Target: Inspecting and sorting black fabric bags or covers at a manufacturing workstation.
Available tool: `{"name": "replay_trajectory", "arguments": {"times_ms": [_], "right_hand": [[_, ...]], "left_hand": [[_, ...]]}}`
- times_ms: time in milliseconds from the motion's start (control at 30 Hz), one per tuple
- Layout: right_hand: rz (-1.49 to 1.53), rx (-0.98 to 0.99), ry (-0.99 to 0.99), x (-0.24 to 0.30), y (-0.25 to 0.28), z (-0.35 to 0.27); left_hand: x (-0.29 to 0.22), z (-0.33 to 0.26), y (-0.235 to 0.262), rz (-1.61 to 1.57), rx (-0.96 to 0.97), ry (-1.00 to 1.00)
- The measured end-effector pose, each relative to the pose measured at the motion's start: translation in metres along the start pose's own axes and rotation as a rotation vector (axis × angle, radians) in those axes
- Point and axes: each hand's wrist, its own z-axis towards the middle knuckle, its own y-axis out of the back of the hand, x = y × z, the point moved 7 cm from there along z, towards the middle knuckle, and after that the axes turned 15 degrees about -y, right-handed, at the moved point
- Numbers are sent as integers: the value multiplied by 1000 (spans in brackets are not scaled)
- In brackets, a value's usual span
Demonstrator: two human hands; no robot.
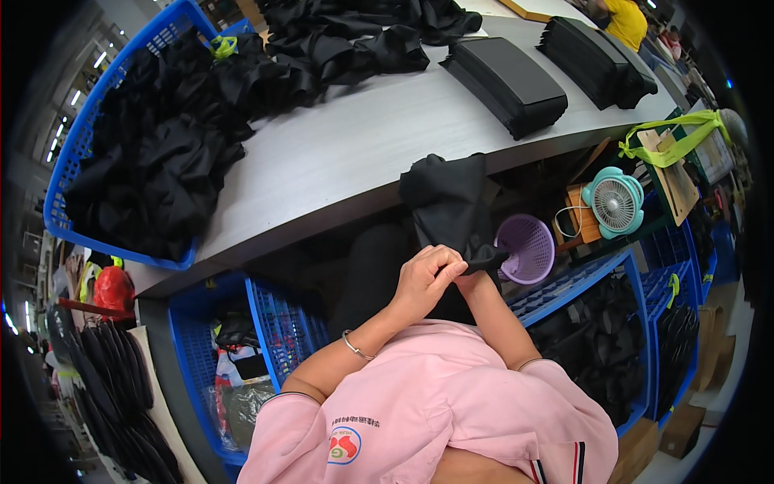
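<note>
Left hand (423, 278) curled over the lower end of a black cloth (448, 206), fingers pinching it; right hand mostly hidden behind the left, grip impossible to tell. Cloth draped over the grey table (339, 153) edge, hanging down to the hands, just beside a purple basket (526, 248).
</note>
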Motion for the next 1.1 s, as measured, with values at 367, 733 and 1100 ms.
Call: {"name": "replay_trajectory", "arguments": {"times_ms": [367,733,1100], "right_hand": [[-518,-90,280,31,-21,-25],[-1077,-205,702,85,-65,-4],[-615,-319,551,71,-33,43]], "left_hand": [[-15,2,27,46,-143,-11],[3,36,57,127,-200,-59],[0,65,35,388,-232,-168]]}}
